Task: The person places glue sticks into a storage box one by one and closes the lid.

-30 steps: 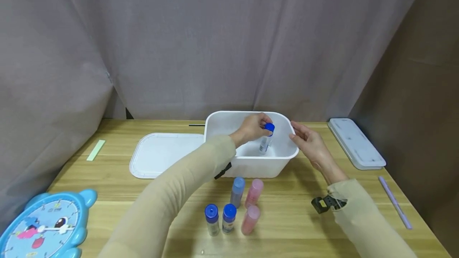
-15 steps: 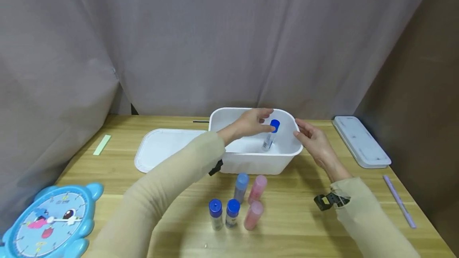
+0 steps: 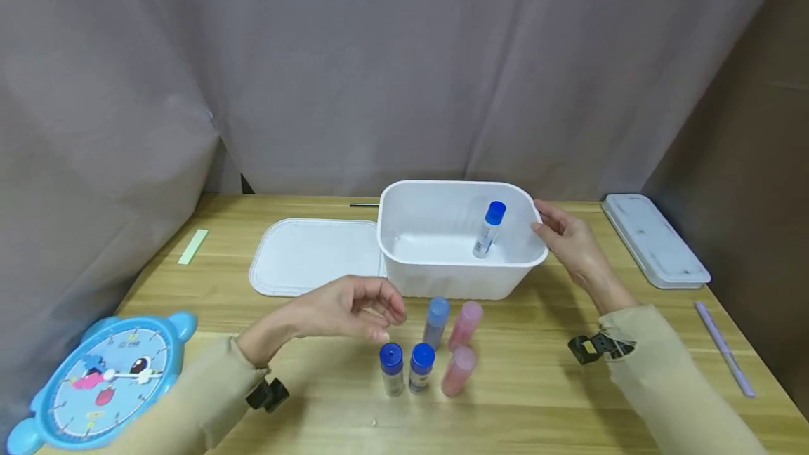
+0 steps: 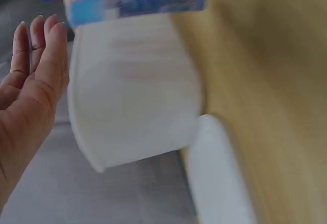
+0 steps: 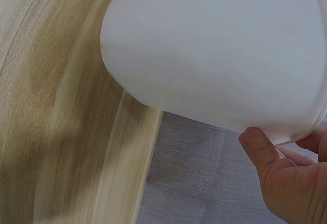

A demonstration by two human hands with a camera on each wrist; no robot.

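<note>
A white tub (image 3: 442, 279) stands at the middle of the wooden table. A blue-capped bottle (image 3: 489, 230) leans inside it against the right wall. My right hand (image 3: 545, 222) touches the tub's right rim with thumb (image 5: 258, 144) and fingertips, the fingers nearly straight. My left hand (image 3: 387, 318) hovers low in front of the tub, fingers loosely curled and holding nothing. It is just left of a cluster of small bottles: two upright blue-capped ones (image 3: 406, 368), a blue one lying down (image 3: 436, 321) and two pink ones (image 3: 463, 346). In the left wrist view the left hand (image 4: 38, 55) is relaxed beside the tub (image 4: 133, 96).
The tub's white lid (image 3: 316, 255) lies flat to its left. A blue toy clock (image 3: 107, 378) sits at the front left, a green strip (image 3: 192, 246) at the far left. A grey case (image 3: 654, 241) and a purple pen (image 3: 723, 348) lie on the right.
My left hand let go of the blue-capped bottle inside the tub and drew back to the table in front of it. My right hand moved onto the tub's rim.
</note>
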